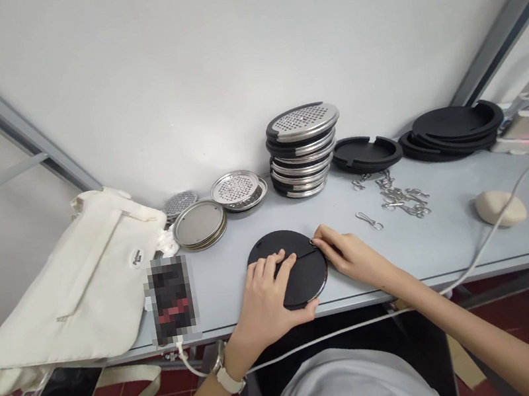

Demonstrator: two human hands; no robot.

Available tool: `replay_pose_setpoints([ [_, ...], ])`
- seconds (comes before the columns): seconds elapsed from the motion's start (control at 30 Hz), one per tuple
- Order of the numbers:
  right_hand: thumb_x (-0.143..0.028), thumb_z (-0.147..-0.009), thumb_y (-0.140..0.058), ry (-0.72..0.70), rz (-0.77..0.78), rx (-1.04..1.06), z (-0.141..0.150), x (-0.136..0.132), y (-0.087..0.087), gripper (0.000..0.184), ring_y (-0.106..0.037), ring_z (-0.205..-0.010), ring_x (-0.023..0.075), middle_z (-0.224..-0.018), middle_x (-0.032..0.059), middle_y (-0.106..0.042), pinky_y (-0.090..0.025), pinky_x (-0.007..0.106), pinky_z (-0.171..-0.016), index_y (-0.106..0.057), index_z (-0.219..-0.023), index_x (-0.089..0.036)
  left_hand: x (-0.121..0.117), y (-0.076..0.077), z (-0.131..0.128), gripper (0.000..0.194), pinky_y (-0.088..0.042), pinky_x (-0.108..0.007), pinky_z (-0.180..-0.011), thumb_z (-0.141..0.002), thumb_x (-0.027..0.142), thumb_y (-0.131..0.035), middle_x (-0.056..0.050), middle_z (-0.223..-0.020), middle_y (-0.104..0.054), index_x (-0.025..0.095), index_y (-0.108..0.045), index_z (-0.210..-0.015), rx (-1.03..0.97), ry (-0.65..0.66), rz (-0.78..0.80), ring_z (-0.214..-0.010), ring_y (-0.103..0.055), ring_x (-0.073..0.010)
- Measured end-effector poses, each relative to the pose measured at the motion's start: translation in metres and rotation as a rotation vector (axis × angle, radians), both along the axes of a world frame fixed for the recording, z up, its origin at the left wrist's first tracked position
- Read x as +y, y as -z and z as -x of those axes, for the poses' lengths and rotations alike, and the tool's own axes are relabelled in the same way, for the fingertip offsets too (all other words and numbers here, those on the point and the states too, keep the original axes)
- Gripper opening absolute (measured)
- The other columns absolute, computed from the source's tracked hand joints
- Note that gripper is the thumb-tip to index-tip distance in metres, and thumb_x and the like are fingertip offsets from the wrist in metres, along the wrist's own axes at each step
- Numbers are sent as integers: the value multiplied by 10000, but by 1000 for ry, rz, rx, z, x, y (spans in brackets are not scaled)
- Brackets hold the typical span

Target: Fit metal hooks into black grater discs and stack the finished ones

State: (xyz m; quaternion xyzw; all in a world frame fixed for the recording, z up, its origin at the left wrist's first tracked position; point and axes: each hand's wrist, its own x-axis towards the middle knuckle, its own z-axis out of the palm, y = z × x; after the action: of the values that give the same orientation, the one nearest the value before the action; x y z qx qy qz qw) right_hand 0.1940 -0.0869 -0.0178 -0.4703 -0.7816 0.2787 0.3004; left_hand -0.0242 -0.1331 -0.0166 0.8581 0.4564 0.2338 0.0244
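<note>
A black round disc [303, 282] lies near the front edge of the desk, with a seam across it and a sliver of metal rim at its lower right. My left hand [266, 297] holds it down, fingers across the top and thumb along the near edge. At the disc's right edge, the thumb and forefinger of my right hand [348, 255] pinch a small metal clip [312, 242], mostly hidden by the fingertips. A loose wire clip [369, 220] lies to the right, in front of a heap of similar metal clips [403, 199].
Behind the disc stands a tall stack of perforated metal discs in black holders [306, 158]. Black round trays [457, 127] sit at back right, metal plates [199, 224] and grater discs [235, 188] at back left. A white bag [71, 282] and a cream mouse [500, 208] flank the work; a white cable [484, 253] crosses the front edge.
</note>
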Motion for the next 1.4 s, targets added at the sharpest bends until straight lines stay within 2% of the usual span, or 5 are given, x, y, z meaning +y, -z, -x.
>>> replay_pose_setpoints([
  [0.23,-337,-1007,-311,32,-53,-54,1,1,2,250,-511,-511,173,-597,-27,-482,-370,274,-544,-420,-800,-249,0,0,-1,679,-381,-462,-987,-739,419,-703,-128,-1301,-538,199,-489,-1345,-6,-1,-11,-1130,-504,-304],
  [0.57,-329,-1003,-309,30,-42,-90,0,2,1,295,-471,-491,175,-567,-30,-445,-335,282,-545,-356,-722,-252,0,1,0,682,-373,-451,-995,-752,425,-694,-124,-1318,-525,182,-485,-1354,-9,3,8,-1137,-486,-296],
  [1.4,-329,-1005,-315,33,-22,-99,0,3,4,288,-408,-495,161,-574,-41,-391,-306,268,-563,-324,-729,-246,0,1,0,684,-368,-440,-1004,-750,435,-690,-122,-1317,-526,177,-492,-1352,-1,3,1,-1145,-482,-295],
])
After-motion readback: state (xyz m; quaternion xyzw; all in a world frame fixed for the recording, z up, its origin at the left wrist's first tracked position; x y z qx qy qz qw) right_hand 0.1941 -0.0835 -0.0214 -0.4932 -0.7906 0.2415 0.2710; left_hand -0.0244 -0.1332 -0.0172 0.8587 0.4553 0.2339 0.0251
